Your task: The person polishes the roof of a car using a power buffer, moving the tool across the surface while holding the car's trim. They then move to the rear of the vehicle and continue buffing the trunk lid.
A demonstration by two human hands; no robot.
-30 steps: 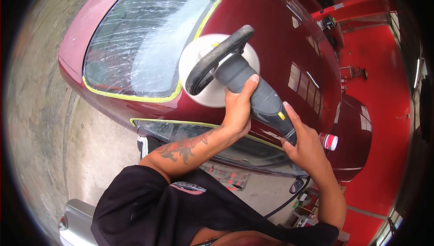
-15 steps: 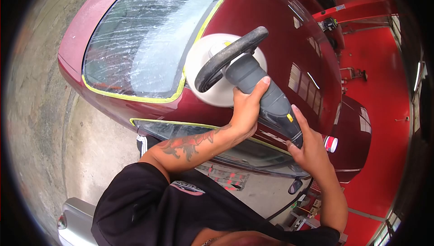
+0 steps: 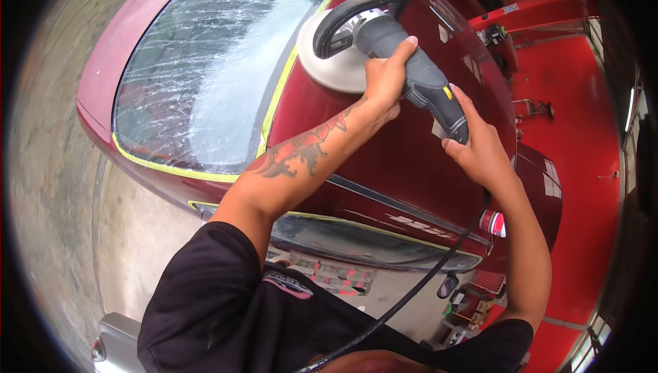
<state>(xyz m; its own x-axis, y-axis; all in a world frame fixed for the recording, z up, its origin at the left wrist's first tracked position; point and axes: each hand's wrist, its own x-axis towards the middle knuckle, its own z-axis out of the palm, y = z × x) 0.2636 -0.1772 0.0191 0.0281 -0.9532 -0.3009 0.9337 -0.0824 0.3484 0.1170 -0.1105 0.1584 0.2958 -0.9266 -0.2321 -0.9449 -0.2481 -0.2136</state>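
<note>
Both my hands hold a black-and-grey car polisher (image 3: 426, 80) with a loop-shaped front handle. Its wide whitish pad (image 3: 322, 75) lies against the dark red car roof (image 3: 322, 137), beside the yellow masking tape (image 3: 277, 95) edging the rear window. My left hand (image 3: 389, 77) wraps around the middle of the body, thumb on top. Behind it, my right hand (image 3: 478, 141) grips the tail end. The undersides of my fingers are hidden. A black power cord (image 3: 418, 287) trails below my right arm toward my chest.
White streaks cover the rear window (image 3: 205, 78). A container with a red-and-white label (image 3: 493, 223) is near the roof's right end. The side mirror (image 3: 447, 286) juts out below. A red lift beam (image 3: 541, 10) crosses at upper right, and a silver car (image 3: 116, 342) is at lower left.
The polisher has slid across the roof, away from me, and both hands have gone with it, arms reaching farther. More of the near roof edge and the cord now shows.
</note>
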